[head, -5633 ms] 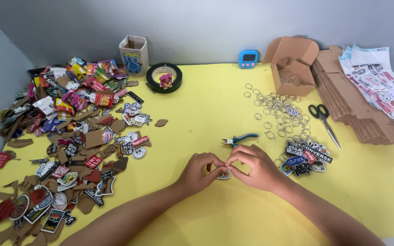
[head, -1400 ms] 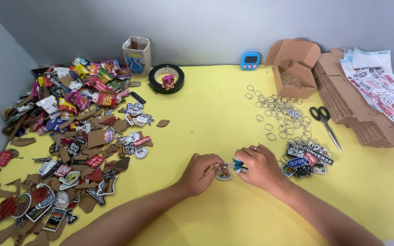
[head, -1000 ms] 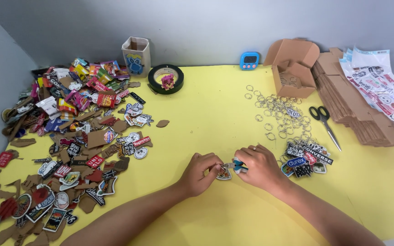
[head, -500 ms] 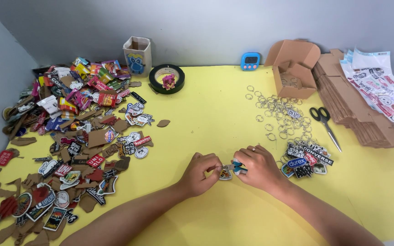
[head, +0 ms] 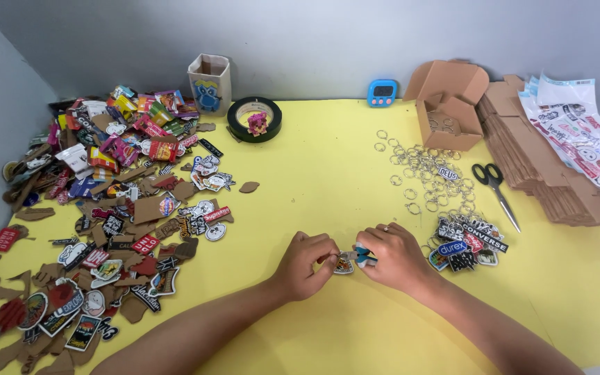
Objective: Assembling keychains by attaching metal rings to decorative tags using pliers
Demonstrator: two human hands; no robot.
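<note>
Currently the left hand pinches a small keychain charm near the table's near-centre edge; the right hand is clamped on blue-handled pliers touching it. Risk: excess plier force may tear the charm's hole, or the charm may slip from the pinch grip.

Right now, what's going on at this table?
A person sits at a yellow table, both hands close together near its front. The left hand pinches a small flat tag, and the right hand holds blue-handled pliers against it. A heap of loose tags covers the left side. Metal rings, a pile of finished tags, scissors and cardboard boxes lie to the right.
</note>
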